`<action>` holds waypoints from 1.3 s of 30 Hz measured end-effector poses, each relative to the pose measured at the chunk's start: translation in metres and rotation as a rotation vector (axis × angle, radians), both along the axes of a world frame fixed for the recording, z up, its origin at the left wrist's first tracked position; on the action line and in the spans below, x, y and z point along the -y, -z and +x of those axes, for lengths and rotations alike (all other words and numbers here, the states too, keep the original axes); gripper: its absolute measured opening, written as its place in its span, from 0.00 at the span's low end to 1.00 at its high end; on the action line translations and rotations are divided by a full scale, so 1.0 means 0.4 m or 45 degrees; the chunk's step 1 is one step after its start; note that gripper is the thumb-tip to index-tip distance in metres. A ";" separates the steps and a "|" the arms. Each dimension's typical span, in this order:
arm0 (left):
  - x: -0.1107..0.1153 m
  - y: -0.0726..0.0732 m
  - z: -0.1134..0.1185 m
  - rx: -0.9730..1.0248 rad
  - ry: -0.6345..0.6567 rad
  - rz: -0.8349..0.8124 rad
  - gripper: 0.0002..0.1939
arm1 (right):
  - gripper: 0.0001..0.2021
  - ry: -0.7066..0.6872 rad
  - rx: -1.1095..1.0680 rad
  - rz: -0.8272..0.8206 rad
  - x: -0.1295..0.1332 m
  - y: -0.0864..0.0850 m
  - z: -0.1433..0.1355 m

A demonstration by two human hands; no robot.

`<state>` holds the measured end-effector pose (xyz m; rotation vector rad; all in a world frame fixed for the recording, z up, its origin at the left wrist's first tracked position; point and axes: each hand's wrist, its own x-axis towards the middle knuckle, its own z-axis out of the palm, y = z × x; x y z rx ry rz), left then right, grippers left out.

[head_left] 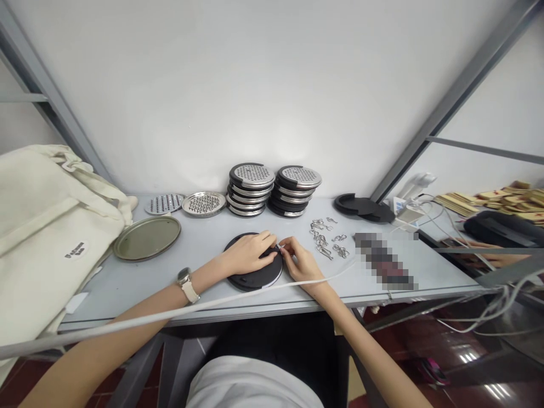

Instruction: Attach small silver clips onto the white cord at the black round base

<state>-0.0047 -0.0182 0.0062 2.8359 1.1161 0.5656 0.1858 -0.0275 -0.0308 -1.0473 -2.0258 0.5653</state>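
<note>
A round black disc (255,279) with a silvery rim lies flat near the table's front edge. My left hand (250,253) rests over its upper part, with fingers bent at the disc's right side. From the right, my right hand (300,262) pinches a small light-coloured piece at the same edge; hand and disc hide most of it. The fingertips of both hands nearly meet there. Small metal clips (322,241) lie in loose groups to the right of my right hand. Behind the disc stand two stacks of round graters, a left one (250,190) and a right one (296,191).
A green round tray (147,238), a grater plate (204,204) and a cream bag (55,226) are at left. Black holders (364,207) and a pixelated item lie right. A white cable (140,314) crosses before my forearms. Metal posts frame the table (204,294).
</note>
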 end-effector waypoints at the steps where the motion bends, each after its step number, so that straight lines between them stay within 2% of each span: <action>1: 0.000 0.001 0.000 -0.002 -0.005 0.003 0.07 | 0.05 -0.008 -0.004 0.000 -0.001 0.001 0.001; 11: 0.000 -0.001 0.001 -0.005 0.001 0.006 0.08 | 0.06 0.070 0.017 0.123 -0.007 -0.002 0.001; 18: 0.000 0.000 0.001 0.004 -0.007 -0.016 0.08 | 0.07 0.035 0.007 0.040 -0.007 0.001 0.005; 23: 0.000 -0.001 0.002 0.012 -0.003 -0.026 0.07 | 0.12 -0.001 0.037 0.013 -0.004 0.000 0.003; 39: 0.001 -0.003 0.001 0.005 -0.005 -0.021 0.07 | 0.11 -0.017 0.007 0.043 -0.008 -0.002 0.006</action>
